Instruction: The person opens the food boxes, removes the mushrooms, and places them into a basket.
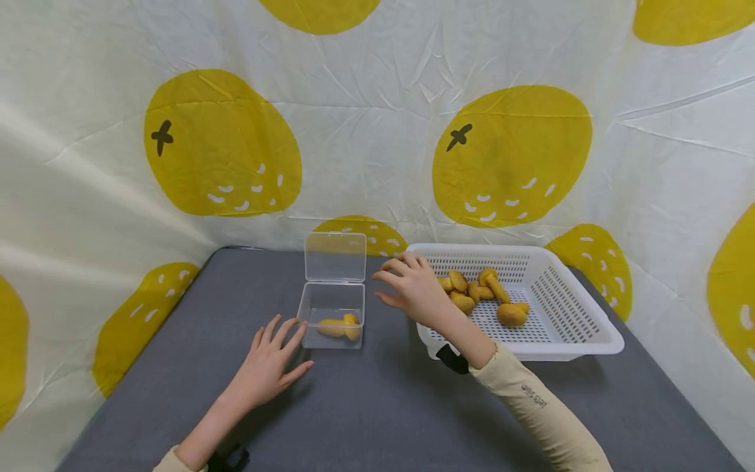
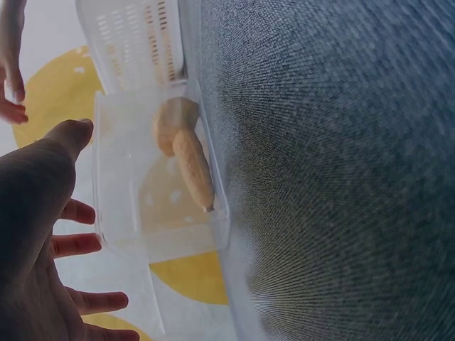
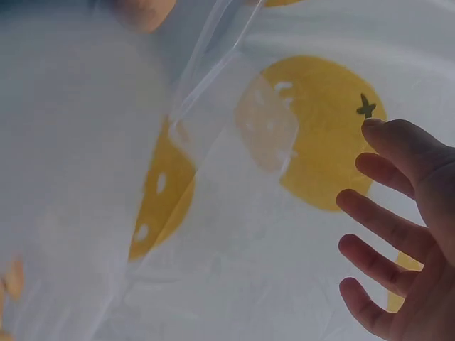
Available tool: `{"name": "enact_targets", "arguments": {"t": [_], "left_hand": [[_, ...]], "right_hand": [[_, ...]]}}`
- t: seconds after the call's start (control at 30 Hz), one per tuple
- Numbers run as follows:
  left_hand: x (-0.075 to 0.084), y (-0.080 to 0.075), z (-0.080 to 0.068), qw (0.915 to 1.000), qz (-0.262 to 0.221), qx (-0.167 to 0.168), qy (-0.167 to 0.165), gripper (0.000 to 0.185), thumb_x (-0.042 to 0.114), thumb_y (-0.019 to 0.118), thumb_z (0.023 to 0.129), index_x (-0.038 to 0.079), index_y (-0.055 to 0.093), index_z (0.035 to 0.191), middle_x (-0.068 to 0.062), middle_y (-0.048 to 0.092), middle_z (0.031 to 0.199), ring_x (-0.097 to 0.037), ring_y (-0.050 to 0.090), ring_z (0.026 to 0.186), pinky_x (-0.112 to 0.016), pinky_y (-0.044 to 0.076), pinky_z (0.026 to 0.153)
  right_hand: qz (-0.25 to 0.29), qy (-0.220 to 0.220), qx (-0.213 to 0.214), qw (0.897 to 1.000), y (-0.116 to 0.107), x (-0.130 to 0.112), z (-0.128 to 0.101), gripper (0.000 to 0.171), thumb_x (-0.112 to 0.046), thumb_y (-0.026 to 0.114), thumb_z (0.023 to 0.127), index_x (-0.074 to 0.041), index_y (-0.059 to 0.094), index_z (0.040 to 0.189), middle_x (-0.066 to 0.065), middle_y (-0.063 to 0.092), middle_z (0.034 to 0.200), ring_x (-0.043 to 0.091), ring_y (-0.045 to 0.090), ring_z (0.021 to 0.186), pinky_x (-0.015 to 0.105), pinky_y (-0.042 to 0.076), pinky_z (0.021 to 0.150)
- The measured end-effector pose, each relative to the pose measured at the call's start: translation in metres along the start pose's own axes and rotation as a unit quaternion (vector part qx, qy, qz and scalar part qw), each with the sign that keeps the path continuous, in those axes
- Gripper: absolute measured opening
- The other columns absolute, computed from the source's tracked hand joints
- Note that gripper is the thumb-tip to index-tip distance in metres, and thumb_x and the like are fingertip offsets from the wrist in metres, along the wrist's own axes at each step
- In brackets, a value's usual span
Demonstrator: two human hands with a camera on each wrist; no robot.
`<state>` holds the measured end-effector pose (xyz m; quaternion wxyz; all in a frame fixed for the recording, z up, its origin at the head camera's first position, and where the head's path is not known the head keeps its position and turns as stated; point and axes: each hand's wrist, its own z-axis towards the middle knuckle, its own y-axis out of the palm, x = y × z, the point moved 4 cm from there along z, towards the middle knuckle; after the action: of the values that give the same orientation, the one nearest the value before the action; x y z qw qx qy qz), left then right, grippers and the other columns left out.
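A small clear plastic box (image 1: 331, 308) stands on the table with its lid (image 1: 335, 257) raised upright at the back. Inside it lies one yellow-brown mushroom (image 1: 339, 326), its cap and stem plain in the left wrist view. My left hand (image 1: 268, 364) is spread at the box's front left corner, fingertips right at the rim and nothing in its grasp. Over the left side of a white basket (image 1: 566, 341) hovers my right hand (image 1: 415, 288), fingers loosely bent and holding nothing. Several more mushrooms (image 1: 512, 314) lie in the basket, some partly hidden behind that hand.
The dark grey table (image 1: 377, 413) carries both containers, the box left of the basket with a gap between them. Behind the table hangs a white cloth (image 1: 366, 151) printed with big yellow fruit. Black straps (image 1: 453, 359) circle the wrists.
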<state>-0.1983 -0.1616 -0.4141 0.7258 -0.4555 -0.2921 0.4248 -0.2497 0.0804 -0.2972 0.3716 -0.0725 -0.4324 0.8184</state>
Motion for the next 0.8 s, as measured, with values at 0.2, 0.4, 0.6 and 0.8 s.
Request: {"name": "enact_targets", "arguments": {"t": [0.2,0.4,0.6,0.8], "left_hand": [[0.000,0.002,0.000,1.0000,0.002,0.000,0.001,0.068,0.049,0.061,0.078,0.014,0.042,0.134,-0.010,0.044,0.131,-0.041,0.031,0.127,-0.057,0.032,0.094],[0.000,0.004,0.000,1.0000,0.002,0.001,0.002,0.069,0.049,0.062,0.078,0.013,0.043,0.133,-0.011,0.044,0.131,-0.041,0.031,0.126,-0.058,0.032,0.093],[0.001,0.005,0.001,1.0000,0.005,0.001,0.003,0.070,0.049,0.062,0.077,0.012,0.043,0.133,-0.011,0.043,0.131,-0.042,0.031,0.126,-0.058,0.033,0.093],[0.001,0.006,-0.001,0.9999,0.011,-0.004,-0.002,0.071,0.051,0.061,0.078,0.013,0.042,0.134,-0.011,0.042,0.132,-0.041,0.030,0.127,-0.057,0.033,0.093]], "right_hand": [[0.009,0.001,-0.010,1.000,0.015,-0.014,0.014,0.021,-0.033,0.070,0.076,-0.022,0.067,0.094,-0.004,0.061,0.092,0.016,0.046,0.084,0.030,0.036,0.066],[0.005,0.001,-0.042,0.999,0.038,-0.023,0.023,0.023,-0.036,0.068,0.076,-0.022,0.067,0.094,-0.004,0.061,0.092,0.016,0.047,0.085,0.030,0.038,0.068],[-0.011,0.003,-0.099,0.995,0.071,-0.027,0.024,0.027,-0.039,0.066,0.078,-0.022,0.066,0.100,-0.003,0.060,0.094,0.016,0.047,0.085,0.029,0.037,0.067],[-0.049,-0.022,-0.129,0.990,0.091,-0.032,0.026,0.036,-0.044,0.064,0.078,-0.024,0.062,0.108,-0.001,0.056,0.094,0.015,0.045,0.082,0.025,0.036,0.063]]}}
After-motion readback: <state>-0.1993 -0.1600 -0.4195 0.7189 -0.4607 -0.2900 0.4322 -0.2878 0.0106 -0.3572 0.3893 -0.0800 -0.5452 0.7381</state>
